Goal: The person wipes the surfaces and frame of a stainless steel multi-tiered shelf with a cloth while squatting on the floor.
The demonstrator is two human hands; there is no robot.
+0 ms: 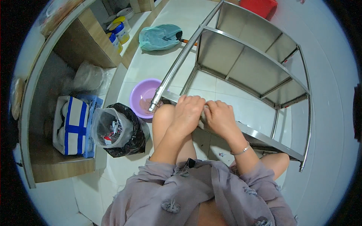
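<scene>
A stainless-steel shelf rack point(254, 130) is tipped over in front of me, its nearest shelf edge crossing just beyond my knees. My left hand point(189, 113) curls over that edge near the middle. Close beside it on the right, my right hand point(222, 117) is bent the same way, the thumbs nearly touching. Both hands grip a greyish cloth point(201, 123) at the edge; most of it is hidden under the fingers. By my left knee, a purple plastic basin point(135, 93) has something pinkish in the bottom, perhaps a wet cloth.
To the left stand a clear bin point(97, 132) of litter and a black plastic bag point(138, 141). An open cabinet point(63, 166) holds a blue basket point(97, 101) and tubs point(121, 32). A teal bag point(159, 36) lies on the floor; a red container point(260, 8) stands behind the rack.
</scene>
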